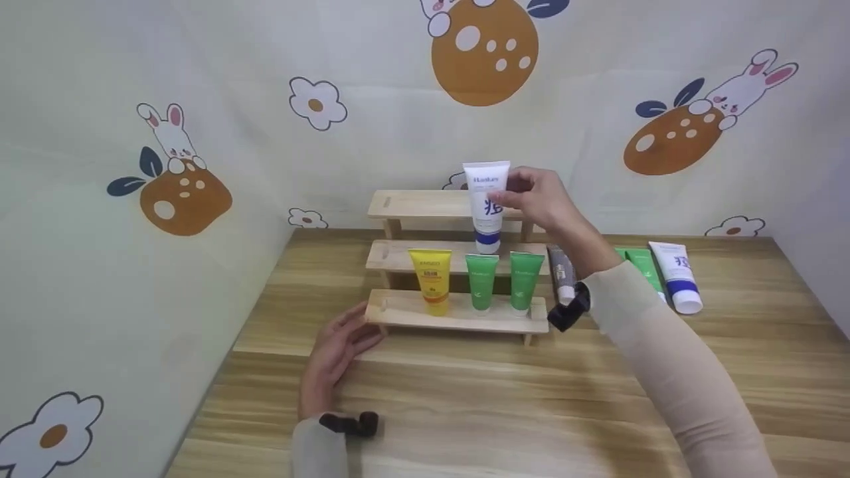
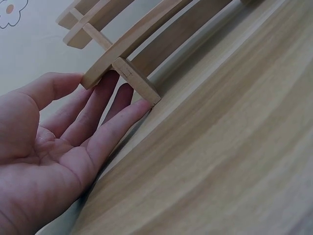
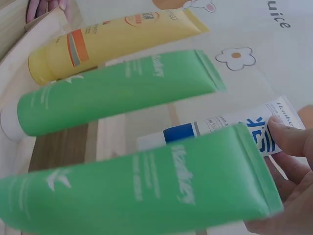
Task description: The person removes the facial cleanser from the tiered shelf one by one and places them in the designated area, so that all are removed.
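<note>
the right hand (image 1: 541,199) pinches a white-and-blue squeeze tube (image 1: 483,202); the left hand (image 1: 340,348) holds the wooden three-tier rack (image 1: 458,245) (by its bottom tier (image 1: 459,320)).

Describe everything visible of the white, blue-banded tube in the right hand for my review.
The white, blue-banded, plastic-looking squeeze tube has a flat top edge, blue printing and a white cap. It is held roughly upright, cap down, at the middle tier of the pale wooden stand; whether they touch is unclear. The right hand pinches its upper half.

Soft glare pales the near tabletop (image 1: 478,425); left wrist view is dimmer.
</note>
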Demonstrator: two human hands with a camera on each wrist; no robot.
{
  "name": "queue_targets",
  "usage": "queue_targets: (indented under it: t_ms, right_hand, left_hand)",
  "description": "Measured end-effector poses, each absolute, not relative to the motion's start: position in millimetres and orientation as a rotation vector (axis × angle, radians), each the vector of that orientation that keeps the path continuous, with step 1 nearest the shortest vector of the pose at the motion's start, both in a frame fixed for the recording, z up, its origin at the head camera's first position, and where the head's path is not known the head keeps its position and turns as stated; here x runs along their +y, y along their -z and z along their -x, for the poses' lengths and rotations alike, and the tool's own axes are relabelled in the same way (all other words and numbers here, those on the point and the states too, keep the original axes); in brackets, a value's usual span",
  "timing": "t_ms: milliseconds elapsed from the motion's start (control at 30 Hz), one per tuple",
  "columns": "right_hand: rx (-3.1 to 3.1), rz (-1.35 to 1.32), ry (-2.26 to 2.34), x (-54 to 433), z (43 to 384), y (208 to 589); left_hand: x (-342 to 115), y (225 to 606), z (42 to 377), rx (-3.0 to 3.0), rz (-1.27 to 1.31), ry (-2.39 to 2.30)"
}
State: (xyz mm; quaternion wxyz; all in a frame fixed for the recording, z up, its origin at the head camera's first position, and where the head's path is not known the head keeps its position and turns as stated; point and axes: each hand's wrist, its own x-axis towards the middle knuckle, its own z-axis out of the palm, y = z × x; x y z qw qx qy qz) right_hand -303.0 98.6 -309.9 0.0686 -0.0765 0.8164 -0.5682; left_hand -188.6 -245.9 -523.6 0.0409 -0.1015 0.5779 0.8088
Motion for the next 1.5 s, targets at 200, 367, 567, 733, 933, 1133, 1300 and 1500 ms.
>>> queue_targets:
  t_ms: [200, 367, 567, 733, 933, 1133, 1300, 1500]
  right_hand:
    - [2.475, 0.209, 1.78, 122.5, 297.6, 305.9]
    - [2.493, 0.155, 1.85, 143.0, 292.4, 307.8]
    - [2.517, 0.145, 1.878, 165.6, 287.9, 314.1]
    - [2.507, 0.124, 1.894, 184.8, 287.3, 320.7]
    - [2.513, 0.065, 1.894, 209.5, 285.1, 327.6]
    - [2.519, -0.033, 1.919, 234.1, 285.3, 334.6]
    - [2.552, -0.083, 1.914, 252.8, 284.7, 340.0]
    - [2.549, -0.16, 1.913, 278.8, 285.7, 346.9]
  left_hand:
    - [-245.9, 524.3, 188.9, 1.757, 0.356, -2.494]
    - [-245.3, 524.1, 189.7, 1.763, 0.362, -2.492]
    - [-245.2, 524.9, 190.2, 1.776, 0.348, -2.483]
    - [-246.0, 525.0, 189.5, 1.752, 0.346, -2.498]
    - [-245.6, 524.5, 189.5, 1.762, 0.323, -2.502]
    - [-245.6, 523.9, 189.0, 1.779, 0.329, -2.492]
    - [-246.4, 524.7, 188.4, 1.781, 0.358, -2.489]
    - [-245.2, 524.1, 189.5, 1.767, 0.338, -2.507]
